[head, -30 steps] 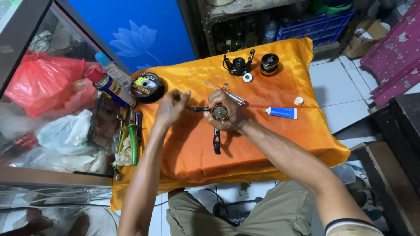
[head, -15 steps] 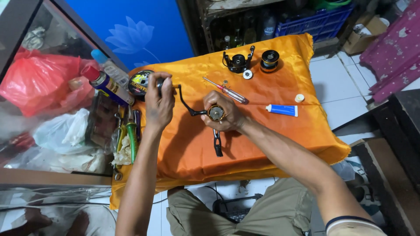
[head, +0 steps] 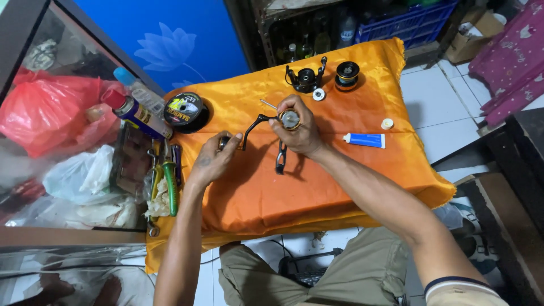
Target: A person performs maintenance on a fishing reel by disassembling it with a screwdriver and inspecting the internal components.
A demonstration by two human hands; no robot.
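The fishing reel point(head: 286, 122) sits over the middle of the orange cloth point(head: 317, 192) that covers the table, held up just off the fabric. Nearest the person, below the reel, the cloth lies bare down to its front edge, with both forearms crossing it. The right hand point(head: 300, 131) is closed around the reel body from its right side, fingers curled over the round silver face, and the reel's black foot hangs down below the hand toward the cloth. The left hand point(head: 215, 156) lies to the left of the reel, fingers pinched shut on the knob of the black crank handle point(head: 249, 127), which bends up from that knob to the reel.

Further left of the reel, at the cloth's edge, green-handled pliers point(head: 170, 184) lie beside a crumpled rag. Right of the reel, a blue and white tube point(head: 364, 140) lies flat, and a small white cap point(head: 387, 123) rests just beyond it. Up and left of the reel, a round line spool point(head: 184, 109) lies on the cloth next to a spray can point(head: 135, 113) with a red cap. Beyond the reel, near the far edge, stand a black reel frame point(head: 306, 78), a small white washer point(head: 318, 94) and a black spool point(head: 347, 75) with a gold rim.
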